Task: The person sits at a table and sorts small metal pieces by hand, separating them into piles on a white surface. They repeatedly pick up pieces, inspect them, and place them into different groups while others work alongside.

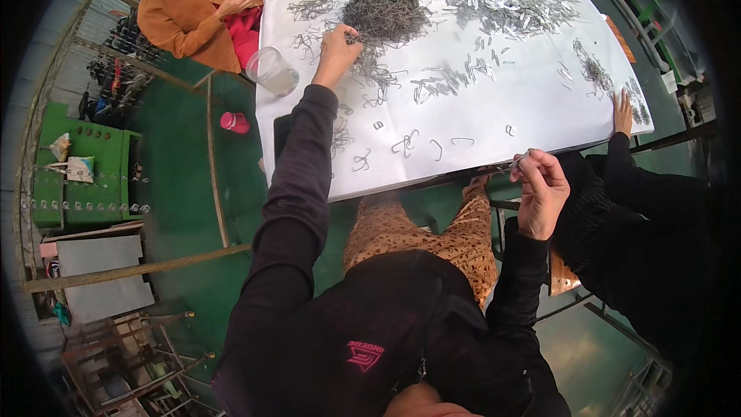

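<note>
Grey bent-wire hooks [384,14] lie heaped on the white worktop [463,120] — I judge picking underway: left hand [336,54] at their edge, fingers curled, hold unclear; right hand [542,197] pinching a small silvery piece [518,161] — next needs one hook teased loose.

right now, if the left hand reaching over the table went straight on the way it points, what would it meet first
Probably the rounded heap of dark grey bent-wire pieces, just ahead of the left hand; its height above the white tabletop is unclear.
</note>
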`<move>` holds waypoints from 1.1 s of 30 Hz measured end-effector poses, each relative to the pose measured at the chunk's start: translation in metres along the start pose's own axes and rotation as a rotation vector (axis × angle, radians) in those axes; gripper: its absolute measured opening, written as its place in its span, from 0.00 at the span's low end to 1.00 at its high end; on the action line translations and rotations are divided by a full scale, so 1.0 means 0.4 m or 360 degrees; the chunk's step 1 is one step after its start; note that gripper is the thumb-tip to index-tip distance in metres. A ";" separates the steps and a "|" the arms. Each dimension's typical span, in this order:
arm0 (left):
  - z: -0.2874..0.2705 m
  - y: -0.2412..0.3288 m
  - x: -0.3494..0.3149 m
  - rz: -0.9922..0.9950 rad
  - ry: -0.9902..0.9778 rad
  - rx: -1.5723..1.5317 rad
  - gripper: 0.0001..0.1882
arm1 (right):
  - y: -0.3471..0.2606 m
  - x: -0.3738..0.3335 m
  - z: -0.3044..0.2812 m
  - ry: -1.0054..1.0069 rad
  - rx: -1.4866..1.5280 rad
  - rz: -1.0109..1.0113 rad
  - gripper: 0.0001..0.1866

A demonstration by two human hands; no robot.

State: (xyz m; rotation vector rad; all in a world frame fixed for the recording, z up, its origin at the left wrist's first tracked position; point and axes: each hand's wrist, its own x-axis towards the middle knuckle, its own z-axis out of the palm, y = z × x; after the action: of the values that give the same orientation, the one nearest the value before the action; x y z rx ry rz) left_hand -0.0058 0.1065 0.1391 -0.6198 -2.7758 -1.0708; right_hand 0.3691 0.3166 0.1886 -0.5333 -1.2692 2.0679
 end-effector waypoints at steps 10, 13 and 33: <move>-0.007 -0.049 -0.155 0.0187 -0.0469 0.0277 0.12 | -0.017 -0.023 -0.007 -0.0001 -0.0081 -0.0082 0.10; 0.020 -0.047 -0.208 0.0210 -0.0436 0.0445 0.08 | -0.022 -0.025 -0.009 -0.0009 -0.0099 -0.0094 0.10; -0.111 -0.072 -0.299 0.0121 -0.0664 0.0729 0.06 | -0.018 -0.031 -0.037 -0.0006 -0.0159 -0.0152 0.10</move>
State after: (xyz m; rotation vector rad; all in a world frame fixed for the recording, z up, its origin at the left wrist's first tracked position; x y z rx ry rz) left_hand 0.0894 0.0178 0.1261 -0.9554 -3.1464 -0.2837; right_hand 0.3895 0.3193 0.1886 -0.5035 -1.3792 1.9354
